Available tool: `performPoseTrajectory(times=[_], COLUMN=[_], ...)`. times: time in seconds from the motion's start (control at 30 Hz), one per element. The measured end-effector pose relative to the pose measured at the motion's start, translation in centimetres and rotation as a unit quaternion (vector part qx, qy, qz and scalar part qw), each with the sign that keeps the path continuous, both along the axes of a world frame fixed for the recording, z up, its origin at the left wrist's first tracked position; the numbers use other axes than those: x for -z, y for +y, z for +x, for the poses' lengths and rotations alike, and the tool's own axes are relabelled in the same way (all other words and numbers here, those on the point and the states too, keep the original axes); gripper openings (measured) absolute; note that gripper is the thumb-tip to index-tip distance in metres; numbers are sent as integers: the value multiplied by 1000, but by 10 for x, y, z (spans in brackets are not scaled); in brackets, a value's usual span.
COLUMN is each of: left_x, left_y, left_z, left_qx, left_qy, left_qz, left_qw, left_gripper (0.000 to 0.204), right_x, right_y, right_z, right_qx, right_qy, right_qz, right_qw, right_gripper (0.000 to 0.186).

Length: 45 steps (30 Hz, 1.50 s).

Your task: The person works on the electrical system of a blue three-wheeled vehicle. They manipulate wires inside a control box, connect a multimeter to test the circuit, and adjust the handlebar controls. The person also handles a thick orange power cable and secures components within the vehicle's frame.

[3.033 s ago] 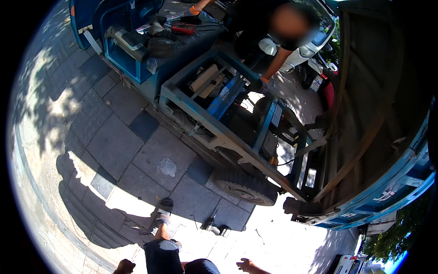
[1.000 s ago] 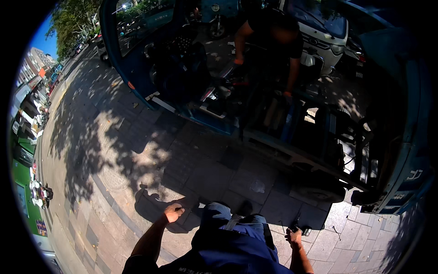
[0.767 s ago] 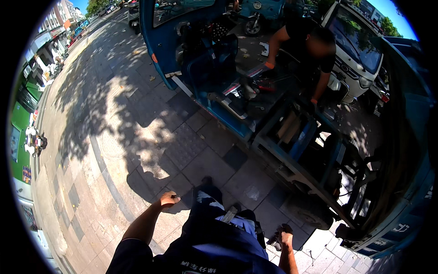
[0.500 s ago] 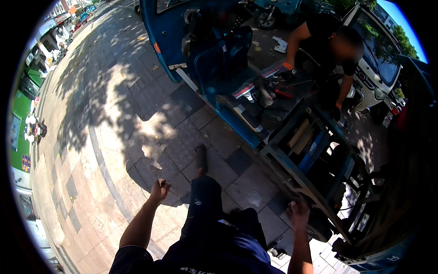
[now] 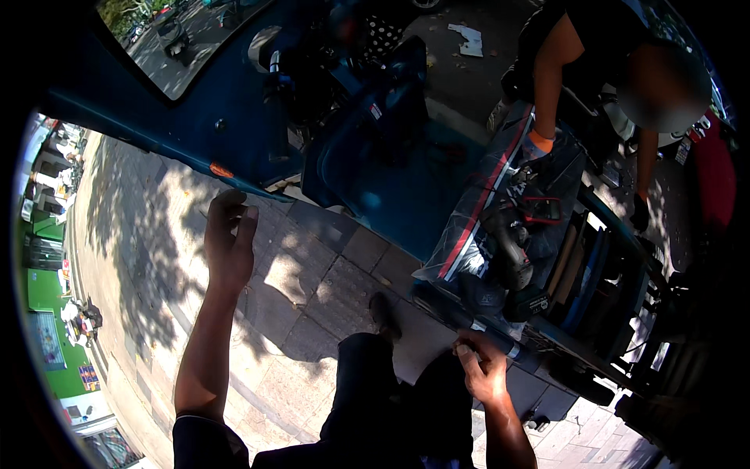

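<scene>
Since half a second ago, both hands have risen and the blue vehicle has drawn closer, its open cab now filling the upper middle of the view.

Nearest, the person's dark trouser legs come up from the lower edge, with one dark shoe (image 5: 385, 314) planted on the grey paving (image 5: 312, 281). The right hand (image 5: 484, 367) sits low beside the right thigh, fingers curled together, touching or just beside the lower blue edge of the vehicle frame (image 5: 500, 344); I cannot tell whether it grips anything. The left hand (image 5: 229, 238) is lifted on an outstretched arm, fingers loosely bent and apart, holding nothing, just below the blue vehicle door (image 5: 187, 102) and its one small orange reflector (image 5: 221, 170).

Beyond the right hand, a clear plastic sheet with a red stripe (image 5: 476, 227) drapes over the vehicle's flatbed. On it lies one dark power tool (image 5: 512, 254), and just above that one red-and-black tool (image 5: 539, 209).

Farther off, one other person leans over the bed from the far side, one orange-gloved hand (image 5: 537, 144) resting on the sheet and one dark-gloved hand (image 5: 641, 211) lower to the right.
</scene>
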<state>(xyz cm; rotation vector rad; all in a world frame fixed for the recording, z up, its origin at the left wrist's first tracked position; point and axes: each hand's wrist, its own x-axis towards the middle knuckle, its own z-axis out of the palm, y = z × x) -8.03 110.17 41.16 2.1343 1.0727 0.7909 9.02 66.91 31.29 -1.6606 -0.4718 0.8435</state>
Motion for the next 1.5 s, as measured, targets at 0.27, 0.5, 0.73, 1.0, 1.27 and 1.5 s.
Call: performPoseTrajectory(times=[0.27, 0.5, 0.73, 1.0, 1.27, 1.5], left_x=[-63, -70, -41, -23, -6, 27], left_y=[148, 220, 305, 382, 434, 432], left_z=[159, 195, 238, 282, 322, 333], left_qx=[32, 37, 29, 75, 120, 80], left_qy=[28, 88, 106, 171, 252, 314], left_qz=[91, 92, 48, 116, 166, 135], left_qw=[995, 991, 993, 975, 946, 936], left_gripper=[48, 56, 52, 63, 95, 127], right_x=[-4, 20, 36, 40, 99, 121], right_y=[71, 224, 398, 553, 655, 657], right_z=[64, 188, 280, 300, 342, 343], right_qx=[127, 44, -29, -12, 5, -99], right_qy=[46, 16, -26, -37, -461, -333], right_qz=[-1, 43, 81, 108, -117, -143], right_qw=[991, 998, 996, 993, 880, 927], right_gripper=[23, 28, 40, 39, 51, 43])
